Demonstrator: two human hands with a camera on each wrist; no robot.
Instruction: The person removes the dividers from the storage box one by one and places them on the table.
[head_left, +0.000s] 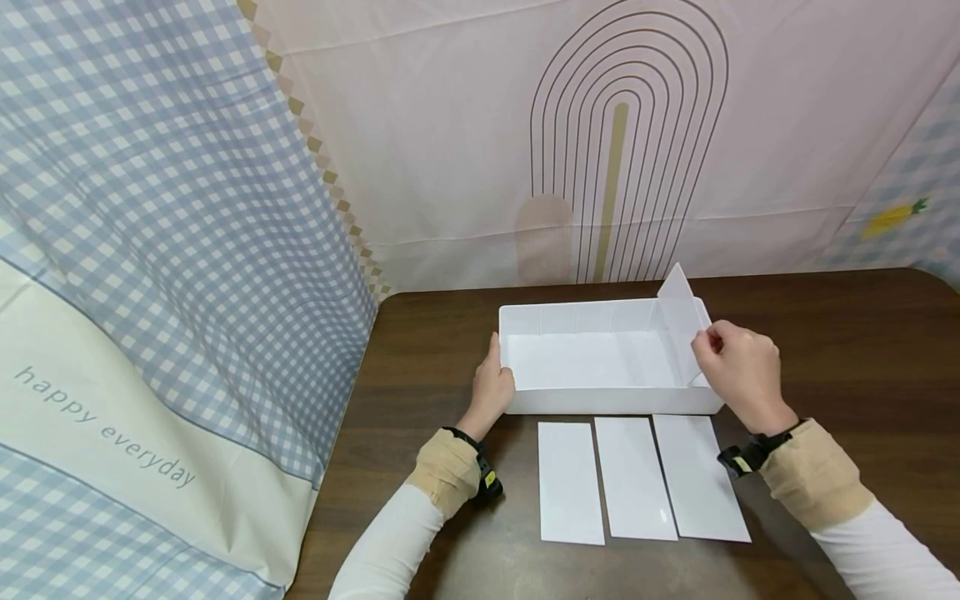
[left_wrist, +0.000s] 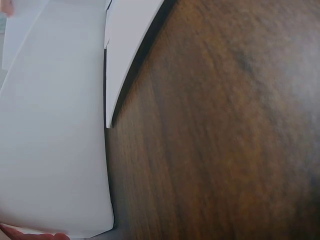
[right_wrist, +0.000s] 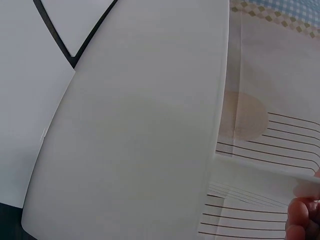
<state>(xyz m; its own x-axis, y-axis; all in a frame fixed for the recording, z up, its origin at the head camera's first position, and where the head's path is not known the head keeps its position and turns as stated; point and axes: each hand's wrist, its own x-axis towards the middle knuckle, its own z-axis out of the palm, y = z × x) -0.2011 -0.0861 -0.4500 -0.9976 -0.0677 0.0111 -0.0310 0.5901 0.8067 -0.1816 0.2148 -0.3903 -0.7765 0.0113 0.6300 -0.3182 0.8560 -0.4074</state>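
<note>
A shallow white rectangular box point(head_left: 607, 401) sits on the table, its inside facing up. At its left end, my left hand point(head_left: 491, 387) holds the wall, with the index finger pointing up along the side; in the left wrist view only bits of fingers point(left_wrist: 37, 235) show at the bottom. My right hand point(head_left: 738, 371) pinches the edge of a thin white panel point(head_left: 677, 321), which stands tilted inside the box's right end, one corner above the rim. Fingertips point(right_wrist: 298, 215) show beside the panel in the right wrist view.
Three flat white panels lie side by side in front of the box: a left one point(head_left: 570, 483), a middle one point(head_left: 636, 479) and a right one point(head_left: 701, 479). Behind the brown wooden table point(head_left: 442, 333) hangs a patterned curtain point(head_left: 450, 150).
</note>
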